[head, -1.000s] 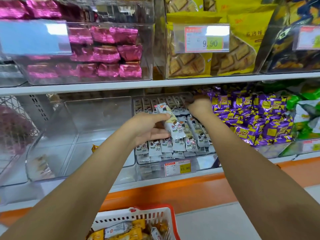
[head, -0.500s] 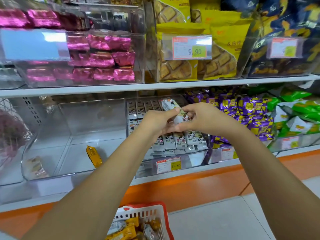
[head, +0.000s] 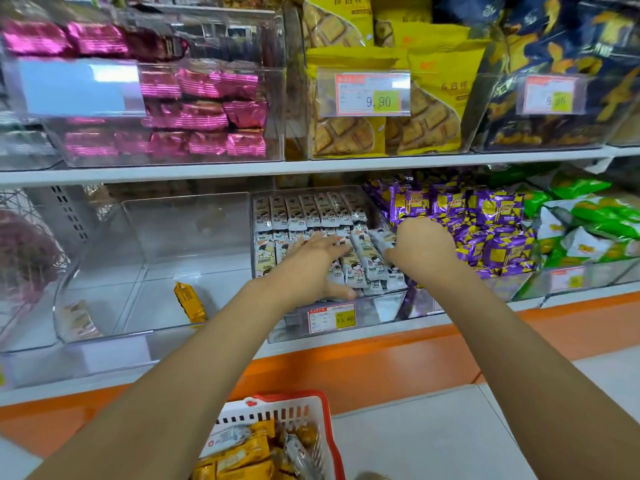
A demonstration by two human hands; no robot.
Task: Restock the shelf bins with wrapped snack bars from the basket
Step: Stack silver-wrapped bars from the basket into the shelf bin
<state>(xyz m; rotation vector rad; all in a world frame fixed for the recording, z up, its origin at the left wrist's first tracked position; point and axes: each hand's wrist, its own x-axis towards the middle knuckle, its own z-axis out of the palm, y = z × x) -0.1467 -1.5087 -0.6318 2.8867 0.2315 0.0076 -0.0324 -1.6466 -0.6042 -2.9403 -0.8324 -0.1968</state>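
Head view: both bare arms reach fwd into the middle clear bin point(head: 384, 304) on the lower shelf point(head: 571, 298). White-wrapped snack bars point(head: 311, 213) fill it in rows, upright at the far side, overlapping & tilted nearer.

L hand point(head: 313, 268) lies flat on the bars, fingers straight & spread, thumb out toward the bin's near edge; it holds nothing. R hand point(head: 424, 251) is at the right side of the same bin, fingers curled down w/ tips against the bars; can't tell if it pinches 1. Hands are near each other, not touching, w/ a few bars showing btwn them.

A 15.80 price tag point(head: 331, 317) sits on the bin front. Just left is a bigger clear bin point(head: 104, 306) w/ 1 lone yellow bar point(head: 188, 301) on its floor. Right of the middle bin: purple-&-yellow packs point(head: 491, 230), then green-&-white packs point(head: 588, 220). Upper shelf: pink foil packs point(head: 201, 109) at left, yellow biscuit bags point(head: 346, 133) behind a 9.90 tag point(head: 369, 95), dark blue bags point(head: 554, 46) at right.

Basket point(head: 277, 407), white w/ red rim, is near, at the bottom edge under the L forearm, in front of the orange base strip point(head: 381, 362). It holds yellow-wrapped bars point(head: 242, 455) & a silver-white pack point(head: 228, 436).
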